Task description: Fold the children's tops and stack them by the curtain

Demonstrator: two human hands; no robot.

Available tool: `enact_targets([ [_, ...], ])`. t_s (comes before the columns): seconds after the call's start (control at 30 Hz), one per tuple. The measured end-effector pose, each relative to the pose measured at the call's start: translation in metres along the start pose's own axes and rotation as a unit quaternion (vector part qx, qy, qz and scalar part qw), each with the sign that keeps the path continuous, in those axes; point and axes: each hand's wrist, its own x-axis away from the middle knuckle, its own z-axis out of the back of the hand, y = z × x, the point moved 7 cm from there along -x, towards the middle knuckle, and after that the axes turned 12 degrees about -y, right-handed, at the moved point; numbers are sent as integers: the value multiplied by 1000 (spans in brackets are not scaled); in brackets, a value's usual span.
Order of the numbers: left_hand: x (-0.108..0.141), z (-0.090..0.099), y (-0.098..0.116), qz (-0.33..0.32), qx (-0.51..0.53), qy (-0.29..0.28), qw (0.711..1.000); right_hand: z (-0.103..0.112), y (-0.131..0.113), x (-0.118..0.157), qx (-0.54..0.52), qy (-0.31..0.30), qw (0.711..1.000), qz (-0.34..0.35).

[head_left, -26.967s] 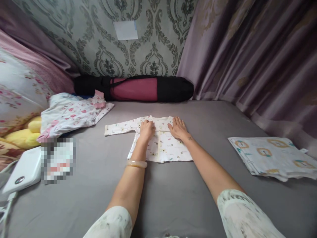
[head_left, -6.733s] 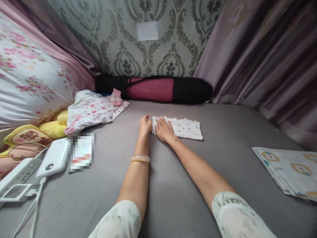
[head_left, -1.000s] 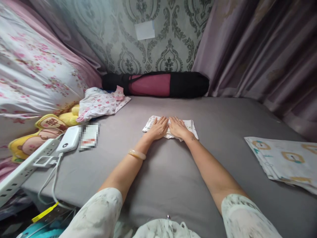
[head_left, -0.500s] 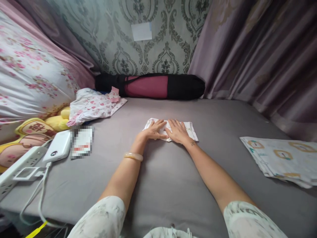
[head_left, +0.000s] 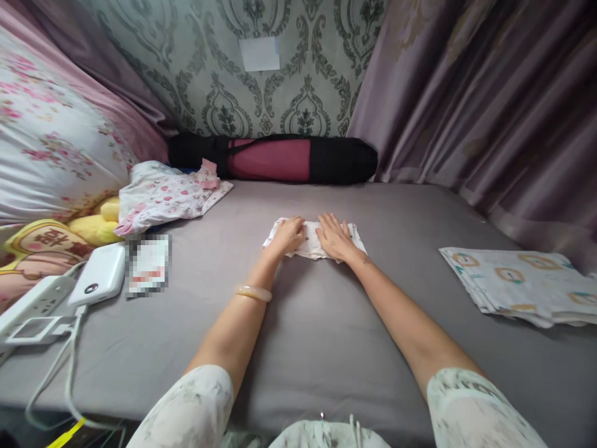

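Note:
A small folded white cloth [head_left: 311, 242] with a faint print lies flat on the grey sheet in front of me. My left hand [head_left: 288, 235] rests on its left part, fingers stretched forward and the palm down. On the right part lies my right hand [head_left: 336, 238], flat with its fingers a little spread. Both hands press on the cloth from above, and a strip of it shows between them. The parts of the cloth under my palms are hidden.
A folded printed cloth [head_left: 517, 283] lies at the right. To the left are a crumpled pink-and-white garment [head_left: 170, 196], a white power bank [head_left: 97, 274], a power strip [head_left: 40, 298] and cables. A long black-and-red bag [head_left: 270, 160] lies along the wall.
My hands have moved apart on the folded cloth, uncovering its middle. The whole view has shifted slightly.

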Motion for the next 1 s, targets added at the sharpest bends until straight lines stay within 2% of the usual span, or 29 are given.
enact_targets([
  [0.1,-1,-13,10,28,-56,27,998,-7,-9,6,33,2,999,1],
  [0.27,5,-32,11,58,-81,-5,995,-15,-17,12,47,10,999,-3],
  [0.47,6,-29,9,63,-95,-13,993,-14,-15,12,39,-6,999,-8],
  [0.67,13,-14,9,67,-140,83,984,-6,3,13,54,35,997,-53],
  [0.87,9,-22,-3,99,-121,23,987,-10,10,11,49,2,997,-63],
  [1.0,10,-18,-4,108,-119,30,986,-8,12,13,49,2,996,-72],
])
